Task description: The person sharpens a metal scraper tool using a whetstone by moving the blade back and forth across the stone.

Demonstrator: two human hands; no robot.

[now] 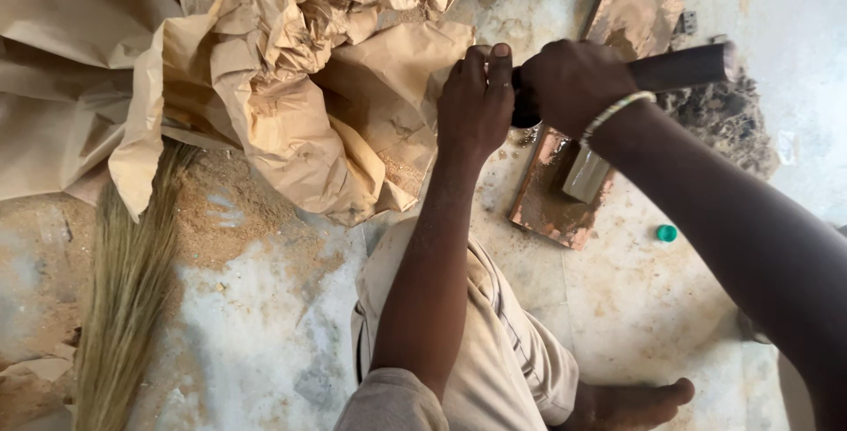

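Note:
My right hand (572, 82) grips a dark wooden handle (684, 67) that runs out to the right. A beaded bracelet sits on that wrist. My left hand (476, 100) is closed around the front end of the same tool, fingers curled over it; the tool's head is hidden between my hands. Beneath them lies a flat reddish-brown slab (551, 202) on the floor, with a small grey block (586, 175) resting on it.
Crumpled brown paper sacks (291, 78) fill the upper left, with sawdust (229, 219) spilled below. A straw broom (128, 299) lies at left. A second brown slab (635, 12) lies farther back, a green bottle cap (667, 233) at right, my bare foot (631, 404) below.

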